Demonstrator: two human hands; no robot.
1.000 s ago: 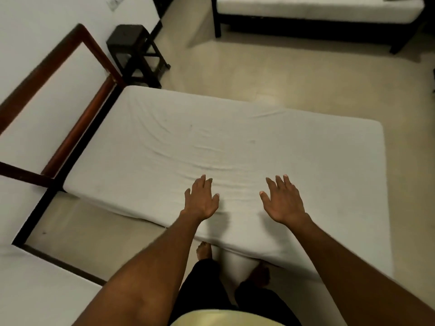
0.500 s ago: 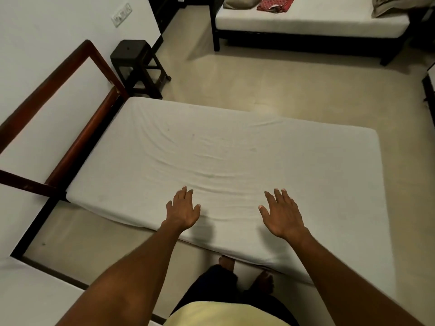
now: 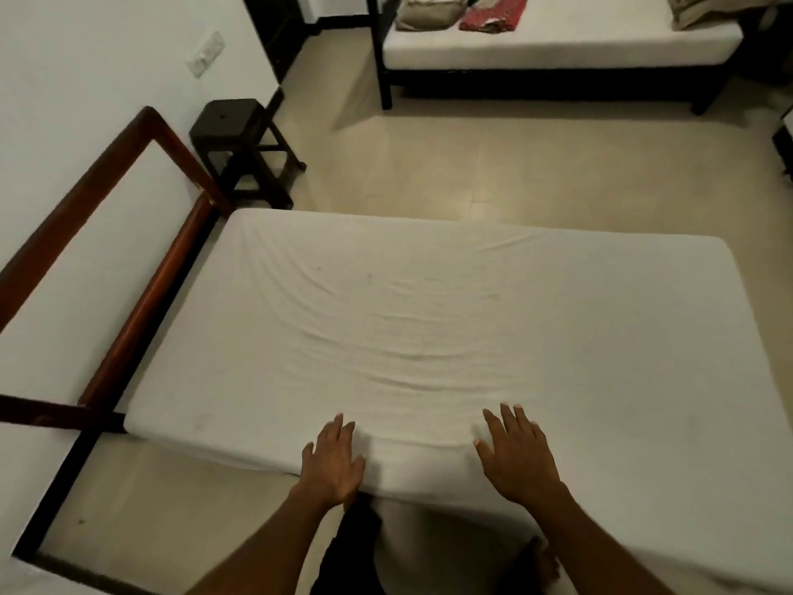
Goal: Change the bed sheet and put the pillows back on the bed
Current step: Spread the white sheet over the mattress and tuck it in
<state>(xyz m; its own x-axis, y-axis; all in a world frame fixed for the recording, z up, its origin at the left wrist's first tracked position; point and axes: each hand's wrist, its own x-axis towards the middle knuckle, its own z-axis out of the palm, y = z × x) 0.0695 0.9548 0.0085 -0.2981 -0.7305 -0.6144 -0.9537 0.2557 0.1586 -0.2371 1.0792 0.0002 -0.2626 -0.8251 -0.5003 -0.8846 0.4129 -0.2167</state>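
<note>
While left hand (image 3: 332,461) and right hand (image 3: 517,457) rest flat, fingers (image 3: 337,431) loosely spread (gripping nothing), on its near edge, the bed sheet (image 3: 429,328) stretches ahead of both equally, long axis left to right.

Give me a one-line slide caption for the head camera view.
Left hand and right hand spread flat over the near edge of the wrinkled white bed sheet; pillows lie on another bed.

Bedroom, white-sheeted bed (image 3: 429,337), second bed (image 3: 558,40)
</note>
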